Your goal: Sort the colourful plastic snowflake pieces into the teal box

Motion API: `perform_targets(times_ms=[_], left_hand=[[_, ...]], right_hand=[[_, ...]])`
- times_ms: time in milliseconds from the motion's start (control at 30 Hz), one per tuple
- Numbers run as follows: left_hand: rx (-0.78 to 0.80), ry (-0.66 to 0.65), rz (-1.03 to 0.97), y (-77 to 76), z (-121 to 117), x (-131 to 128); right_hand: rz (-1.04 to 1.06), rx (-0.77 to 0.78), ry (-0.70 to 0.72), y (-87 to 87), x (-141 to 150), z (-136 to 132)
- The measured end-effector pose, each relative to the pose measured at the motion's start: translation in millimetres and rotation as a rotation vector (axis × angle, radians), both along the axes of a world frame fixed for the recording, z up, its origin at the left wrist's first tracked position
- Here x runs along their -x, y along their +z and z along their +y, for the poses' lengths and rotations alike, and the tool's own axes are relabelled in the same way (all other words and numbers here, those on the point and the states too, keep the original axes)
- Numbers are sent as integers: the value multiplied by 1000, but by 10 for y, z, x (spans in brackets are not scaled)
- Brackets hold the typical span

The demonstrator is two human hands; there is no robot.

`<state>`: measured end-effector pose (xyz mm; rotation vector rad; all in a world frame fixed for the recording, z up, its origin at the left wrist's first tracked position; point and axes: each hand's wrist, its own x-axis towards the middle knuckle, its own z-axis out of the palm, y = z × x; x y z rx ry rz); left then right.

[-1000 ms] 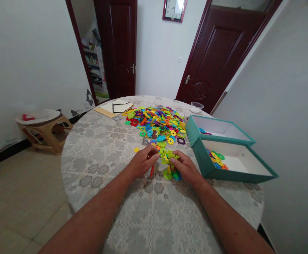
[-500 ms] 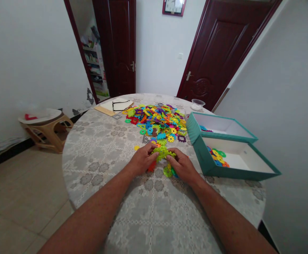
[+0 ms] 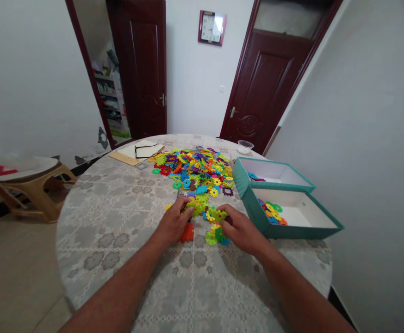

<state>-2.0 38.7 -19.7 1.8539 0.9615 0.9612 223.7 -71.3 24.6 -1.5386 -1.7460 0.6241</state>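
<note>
Between thumb and fingers, my left hand grips a yellow-green toothed plastic building piece. My right hand pinches another yellow-green toothed piece, apart from the first. Under and beside my left fingers lies an orange-red square piece. Close to my right hand, a small group of round notched discs in light green, yellow, green and blue rests on the cloth. Past both hands spreads a large heap of mixed coloured pieces.
At the right stands a teal box with two white-lined compartments, each holding some pieces. Eyeglasses lie on papers at the far left. A clear plastic bowl is near the back edge. A wooden stool stands left of the table.
My hands have moved apart: the yellow-green pieces that were together between them are now separate, one in each hand. The camera view has tilted up and shifted right.
</note>
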Motion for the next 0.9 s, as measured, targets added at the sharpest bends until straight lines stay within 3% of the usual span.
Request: perform_targets(times_ms=[133,233,333,400,467,567,767,900], left_hand=[[-4,-31,-43,-12,-6,-3],[-7,-38,-43,5,-23,-8],[12,-32,-34,25,-38,-9],[21,-22,-34,30,-41,-7],[23,-17,-31,33,-43,-4],[21,-11,-30,49,-51,0],[-5,8,-23,106,-84,13],[-9,6,0,95,-90,17]], right_hand=[[-19,62,23,300,-198,37],[-3,87,-16,538,-498,361],[77,161,-185,761,-862,862],[171,141,-382,891,-1084,1186],[199,116,-471,991,-1252,1437],[221,100,-510,1057,-1390,1656],[277,109,-502,944,-1467,1866],[330,14,-544,964,-1539,2075]])
